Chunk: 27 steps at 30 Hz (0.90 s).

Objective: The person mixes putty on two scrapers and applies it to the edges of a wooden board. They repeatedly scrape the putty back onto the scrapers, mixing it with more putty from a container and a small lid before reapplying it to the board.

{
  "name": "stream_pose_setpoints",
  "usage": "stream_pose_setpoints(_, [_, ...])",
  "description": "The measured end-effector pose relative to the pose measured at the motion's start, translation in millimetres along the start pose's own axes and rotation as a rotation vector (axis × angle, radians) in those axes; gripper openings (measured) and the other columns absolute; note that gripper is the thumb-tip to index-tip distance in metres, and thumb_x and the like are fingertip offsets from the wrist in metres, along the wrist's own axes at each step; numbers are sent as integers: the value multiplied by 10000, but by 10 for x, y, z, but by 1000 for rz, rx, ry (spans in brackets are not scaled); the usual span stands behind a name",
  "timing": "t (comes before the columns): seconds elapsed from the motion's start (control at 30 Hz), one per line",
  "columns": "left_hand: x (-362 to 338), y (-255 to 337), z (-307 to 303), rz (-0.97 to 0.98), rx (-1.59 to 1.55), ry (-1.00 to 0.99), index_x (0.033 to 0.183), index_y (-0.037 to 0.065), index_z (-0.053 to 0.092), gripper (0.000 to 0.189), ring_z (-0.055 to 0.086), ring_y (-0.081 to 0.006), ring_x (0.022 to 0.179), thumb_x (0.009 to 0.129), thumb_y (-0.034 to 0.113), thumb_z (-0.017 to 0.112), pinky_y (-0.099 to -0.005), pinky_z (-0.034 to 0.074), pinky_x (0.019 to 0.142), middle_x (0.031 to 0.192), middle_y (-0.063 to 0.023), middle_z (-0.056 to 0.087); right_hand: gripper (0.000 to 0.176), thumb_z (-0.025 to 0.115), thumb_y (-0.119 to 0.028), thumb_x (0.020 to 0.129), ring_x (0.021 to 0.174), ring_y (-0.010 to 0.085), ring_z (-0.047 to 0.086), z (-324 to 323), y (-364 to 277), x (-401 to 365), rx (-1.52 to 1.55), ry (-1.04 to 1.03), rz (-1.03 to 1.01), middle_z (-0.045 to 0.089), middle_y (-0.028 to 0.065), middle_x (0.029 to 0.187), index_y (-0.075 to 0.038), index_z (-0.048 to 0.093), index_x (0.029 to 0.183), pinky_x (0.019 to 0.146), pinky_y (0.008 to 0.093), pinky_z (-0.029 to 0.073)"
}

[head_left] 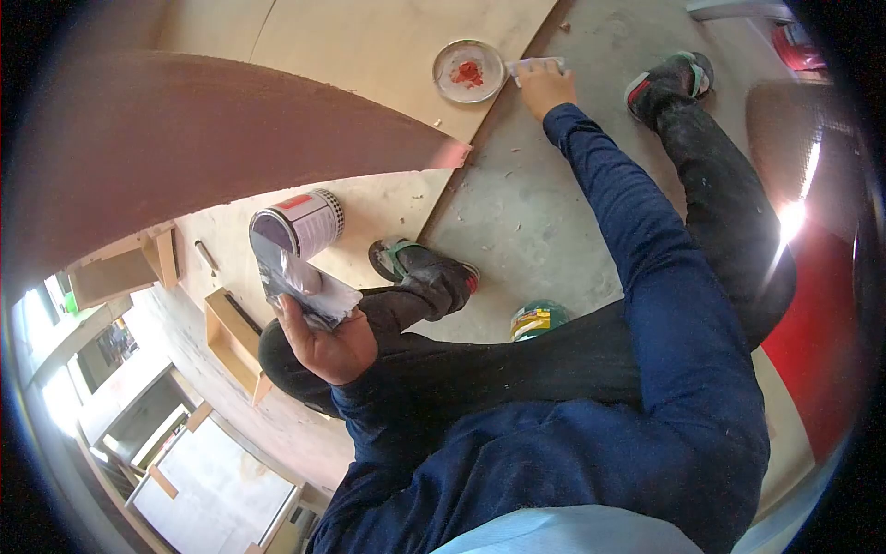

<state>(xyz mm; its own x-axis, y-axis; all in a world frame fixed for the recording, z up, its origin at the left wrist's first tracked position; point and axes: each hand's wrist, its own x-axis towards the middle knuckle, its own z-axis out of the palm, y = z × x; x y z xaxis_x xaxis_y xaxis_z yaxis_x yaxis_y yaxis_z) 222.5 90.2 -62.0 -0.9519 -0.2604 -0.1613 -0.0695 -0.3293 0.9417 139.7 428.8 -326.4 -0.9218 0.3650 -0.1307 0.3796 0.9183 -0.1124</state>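
Left hand point(334, 346) clutching paper point(309, 288), right hand point(546, 88) outstretched

Shiny metal lid point(446, 74) (red smear inside), matt pale plywood point(369, 46), rough grey concrete floor point(535, 212), crinkled glossy wrapper point(300, 282).

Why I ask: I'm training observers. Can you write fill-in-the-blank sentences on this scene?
1. The round metal lid holds a dab of ___ paste.
2. The left hand grips a crumpled grey plastic sheet; the white rag sits in the ___ hand.
3. The person's long sleeves are dark ___.
Missing words: red; right; blue.
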Motion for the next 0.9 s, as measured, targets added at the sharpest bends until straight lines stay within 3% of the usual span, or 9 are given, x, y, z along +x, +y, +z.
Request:
stream_pose_setpoints(0.1, [-7, 8, 8, -1, -2, 8, 1206, 73, 523, 271, 610, -192, 1036, 964, 191, 506, -355, 524, 842, 1148, -79, 617, 273, 506, -168, 900, 1201, 234, 497, 51, -89, 47, -18, -16, -251, 577, 21, 1239, -175, 607, 1154, 895, 509, 417])
stream_pose_setpoints(0.2, [-11, 13, 12, -3, 5, 14, 1206, 74, 523, 269, 608, -193, 1040, 965, 192, 505, -360, 523, 848, 1149, -79, 617, 284, 494, -164, 907, 1208, 216, 495, 66, -228, 111, -101, -46, -352, 576, 9, 1252, -174, 596, 1172, 890, 498, 418])
stream_pose_setpoints(0.23, [19, 13, -34, -1, 8, 15, 1206, 74, 523, 269, 608, -193, 1040, 965, 192, 505, -360, 523, 848, 1149, -79, 617, 284, 494, -164, 907, 1208, 216, 495, 66, -277, 140, -97, -46, -354, 576, 9, 1252, -174, 596, 1172, 890, 498, 418])
stream_pose_setpoints(0.3, [91, 12, -100, -128, -252, -201, 1229, 71, 510, 287, 602, -202, 1058, 969, 192, 493, -379, 516, 867, 1165, -84, 608, 290, 479, -162, 915, 1199, 205, 500, 105, -348, 213, -106, -27, -351, 581, 0, 1242, -174, 592, 1182, 873, 487, 420])
stream_pose_setpoints(0.4, [18, -12, 38, -77, -203, -54, 1256, 68, 491, 307, 597, -209, 1066, 974, 189, 476, -394, 512, 881, 1186, -90, 597, 292, 485, -173, 910, 1185, 188, 510, 159, -402, 258, -166, -91, -329, 581, -11, 1240, -179, 594, 1181, 864, 486, 412])
stream_pose_setpoints(0.53, [38, -28, 8, -61, -211, -128, 1270, 65, 478, 317, 593, -214, 1079, 977, 187, 463, -398, 514, 888, 1205, -97, 587, 272, 488, -179, 906, 1162, 174, 526, 179, -425, 212, -221, -101, -328, 604, -15, 1202, -186, 624, 1141, 861, 499, 409])
stream_pose_setpoints(0.7, [57, -30, -133, -81, -101, -31, 1272, 65, 474, 320, 575, -218, 1115, 976, 185, 464, -408, 496, 919, 1236, -97, 574, 240, 484, -180, 912, 1144, 178, 540, -205, -521, 361, -145, -362, -273, 641, -11, 1126, -182, 675, 1056, 897, 520, 404])
stream_pose_setpoints(0.83, [72, -42, -170, -121, -212, -144, 1273, 68, 474, 320, 575, -217, 1115, 976, 185, 460, -416, 491, 926, 1237, -96, 574, 243, 482, -183, 912, 1154, 189, 530, -11, -602, 359, -103, -244, -278, 634, -8, 1143, -181, 669, 1066, 910, 517, 401])
stream_pose_setpoints(0.9, [33, -55, -81, -13, -38, -68, 1268, 69, 480, 314, 584, -219, 1104, 977, 185, 453, -422, 496, 921, 1223, -99, 583, 249, 477, -184, 912, 1175, 196, 512, 107, -667, 331, -109, -131, -253, 630, -6, 1157, -169, 668, 1071, 889, 513, 411])
